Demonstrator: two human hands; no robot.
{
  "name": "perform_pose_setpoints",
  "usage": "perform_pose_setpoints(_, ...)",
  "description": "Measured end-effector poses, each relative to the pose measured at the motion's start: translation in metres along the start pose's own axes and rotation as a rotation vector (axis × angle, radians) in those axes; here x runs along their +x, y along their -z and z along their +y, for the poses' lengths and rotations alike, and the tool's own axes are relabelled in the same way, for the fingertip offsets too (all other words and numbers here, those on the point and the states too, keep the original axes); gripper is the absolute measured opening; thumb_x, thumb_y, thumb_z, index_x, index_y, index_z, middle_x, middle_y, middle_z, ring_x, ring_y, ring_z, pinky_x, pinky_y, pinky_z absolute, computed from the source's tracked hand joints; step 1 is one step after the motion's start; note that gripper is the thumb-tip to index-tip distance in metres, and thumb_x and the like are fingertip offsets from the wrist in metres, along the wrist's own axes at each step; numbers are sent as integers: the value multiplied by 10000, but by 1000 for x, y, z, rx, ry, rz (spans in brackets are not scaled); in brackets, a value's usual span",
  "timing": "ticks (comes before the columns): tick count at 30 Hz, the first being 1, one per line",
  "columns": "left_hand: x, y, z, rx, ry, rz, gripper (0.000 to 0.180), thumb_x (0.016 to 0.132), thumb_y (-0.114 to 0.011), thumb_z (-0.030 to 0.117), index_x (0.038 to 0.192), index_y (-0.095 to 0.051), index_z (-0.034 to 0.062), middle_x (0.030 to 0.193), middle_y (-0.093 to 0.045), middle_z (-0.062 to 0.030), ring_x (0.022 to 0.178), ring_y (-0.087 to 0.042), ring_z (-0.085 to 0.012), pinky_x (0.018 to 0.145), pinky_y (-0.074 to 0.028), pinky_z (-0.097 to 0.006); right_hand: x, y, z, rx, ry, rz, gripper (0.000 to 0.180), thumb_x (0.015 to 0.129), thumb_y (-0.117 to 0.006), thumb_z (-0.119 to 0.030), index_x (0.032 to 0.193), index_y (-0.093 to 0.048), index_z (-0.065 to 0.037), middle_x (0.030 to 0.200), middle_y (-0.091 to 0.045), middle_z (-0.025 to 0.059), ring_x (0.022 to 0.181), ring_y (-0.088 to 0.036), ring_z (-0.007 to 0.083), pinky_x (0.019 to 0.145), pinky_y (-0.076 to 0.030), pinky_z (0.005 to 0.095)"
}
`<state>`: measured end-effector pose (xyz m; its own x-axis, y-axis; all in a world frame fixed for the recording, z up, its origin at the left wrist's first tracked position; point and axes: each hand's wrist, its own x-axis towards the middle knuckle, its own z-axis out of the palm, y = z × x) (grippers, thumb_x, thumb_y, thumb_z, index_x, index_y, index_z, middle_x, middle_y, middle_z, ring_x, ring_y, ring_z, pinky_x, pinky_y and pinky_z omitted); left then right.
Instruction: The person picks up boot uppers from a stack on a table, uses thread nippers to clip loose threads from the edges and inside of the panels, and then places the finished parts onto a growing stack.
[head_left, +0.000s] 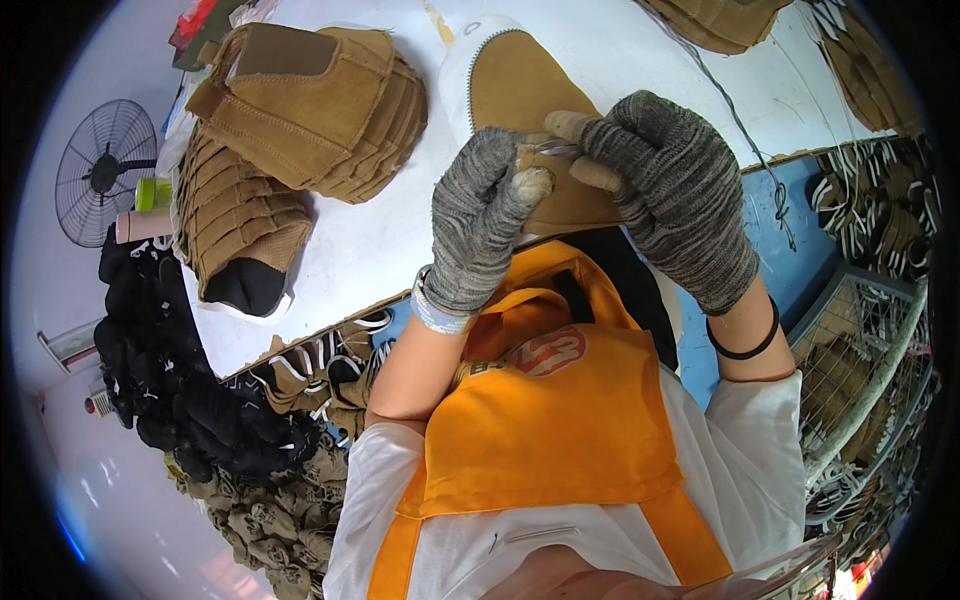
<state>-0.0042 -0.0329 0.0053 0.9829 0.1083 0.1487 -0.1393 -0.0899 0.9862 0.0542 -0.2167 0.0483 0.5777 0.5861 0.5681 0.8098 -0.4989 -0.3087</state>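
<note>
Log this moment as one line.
left hand: pinching shoe | right hand: at shoe | uppers: stacked on table, left side

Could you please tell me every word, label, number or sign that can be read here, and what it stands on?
Apron: a red oval emblem with lettering beside it, partly lost in folds; I won't copy printed words.
Shoe: no lettering I can make out.
Black pile: pale marks, too small to read.

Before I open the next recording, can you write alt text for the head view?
Grey-gloved left hand and right hand meet at a brown shoe, a shiny item between them, too small to identify. Brown footwear is stacked on the white table at left, with a fan farther left.
</note>
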Motion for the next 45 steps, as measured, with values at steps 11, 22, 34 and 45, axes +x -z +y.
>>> perform_pose_setpoints(11, 0, 3, 1, 0, 53, -25, 268, 824, -683, 241, 944, -607, 14, 781, -575, -22, 692, -514, -100, 657, -457, -251, -2, 2, -2, -56, 20, 5, 418, 725, -623, -40, 1134, -637, -125, 800, -540, 62, 671, -541, 237, 624, -475, 323)
perform_pose_setpoints(22, -1, 2, 2, 58, -66, -40, 269, 826, -677, 232, 967, -605, 16, 832, -597, -44, 750, -551, -126, 708, -470, -265, -2, 7, -1, 42, -36, -94, 369, 712, -635, -62, 1076, -647, -121, 813, -569, 59, 705, -585, 227, 635, -506, 312)
perform_pose_setpoints(34, -1, -3, 6, 60, -89, -52, 256, 842, -664, 187, 1003, -608, -5, 905, -613, -79, 826, -570, -157, 770, -471, -280, 4, 0, 21, 482, 35, 28, 250, 758, -670, -94, 1003, -630, -65, 912, -562, 75, 826, -566, 229, 754, -475, 300)
perform_pose_setpoints(45, -2, 2, 4, 67, -102, -99, 369, 821, -697, 163, 1127, -569, 2, 1069, -606, -112, 960, -586, -190, 849, -467, -302, 14, -11, 29, 338, 133, 29, 221, 804, -609, -9, 1019, -616, -62, 1008, -574, 82, 871, -596, 189, 765, -497, 264)
